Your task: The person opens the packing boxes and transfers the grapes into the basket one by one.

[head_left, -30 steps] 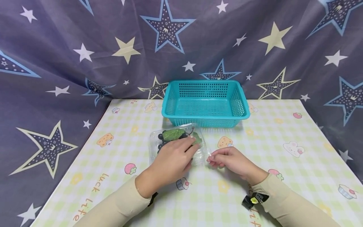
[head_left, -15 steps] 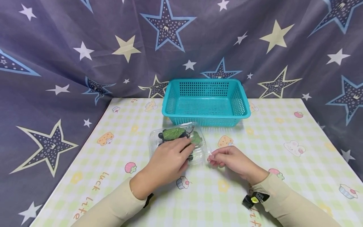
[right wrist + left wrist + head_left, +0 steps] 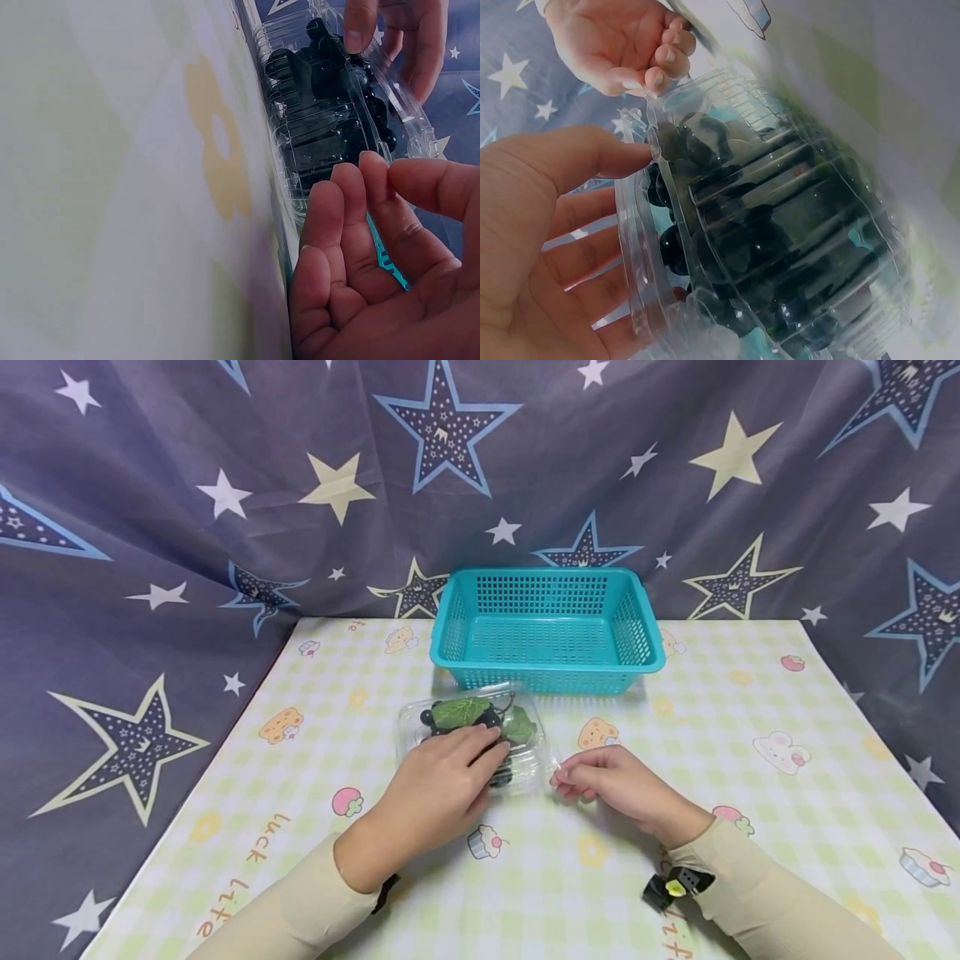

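Observation:
A clear plastic clamshell box (image 3: 531, 768) lies on the table, with black grapes (image 3: 742, 240) and green leaves (image 3: 459, 712) visible through it. My left hand (image 3: 435, 789) rests on the lid, palm down and fingers extended across it. In the left wrist view its thumb (image 3: 622, 156) touches the box's rim. At the right edge of the box, my right hand (image 3: 611, 781) pinches the plastic between thumb and index finger, its other fingers curled in, as the right wrist view shows. The left hand covers part of the grapes in the head view.
A teal perforated basket (image 3: 546, 680) stands just behind the box, with nothing in it. The checked tablecloth (image 3: 712, 727) reaches a dark, star-patterned curtain (image 3: 247, 435) at the back. A small camera (image 3: 660, 892) sits at the right wrist.
My left hand has slid slightly left and toward me over the lid, uncovering more of the leaf on the right. The right hand keeps its pinch in place.

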The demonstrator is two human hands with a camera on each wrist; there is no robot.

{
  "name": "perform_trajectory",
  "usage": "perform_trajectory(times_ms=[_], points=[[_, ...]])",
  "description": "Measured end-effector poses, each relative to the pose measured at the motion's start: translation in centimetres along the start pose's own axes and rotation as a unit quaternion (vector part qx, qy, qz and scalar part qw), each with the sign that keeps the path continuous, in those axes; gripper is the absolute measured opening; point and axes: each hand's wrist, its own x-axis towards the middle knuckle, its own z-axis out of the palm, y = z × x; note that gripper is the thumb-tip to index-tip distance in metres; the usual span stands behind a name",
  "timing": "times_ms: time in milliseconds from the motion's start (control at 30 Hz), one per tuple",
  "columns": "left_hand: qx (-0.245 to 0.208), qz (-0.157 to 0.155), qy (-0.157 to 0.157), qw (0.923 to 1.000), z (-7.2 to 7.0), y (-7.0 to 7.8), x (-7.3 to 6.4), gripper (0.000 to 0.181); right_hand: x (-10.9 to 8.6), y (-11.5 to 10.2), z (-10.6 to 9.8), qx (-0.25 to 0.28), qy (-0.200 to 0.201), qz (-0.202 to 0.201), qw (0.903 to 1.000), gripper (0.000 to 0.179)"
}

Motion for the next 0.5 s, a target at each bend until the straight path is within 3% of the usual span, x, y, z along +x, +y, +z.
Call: perform_trajectory(times_ms=[500], points=[[0.009,-0.01,-0.01,0.9999,-0.7,-0.3,-1.1,0.052,-0.1,-0.2,0.1,-0.003,0.003,0.002,1.0,0.028]])
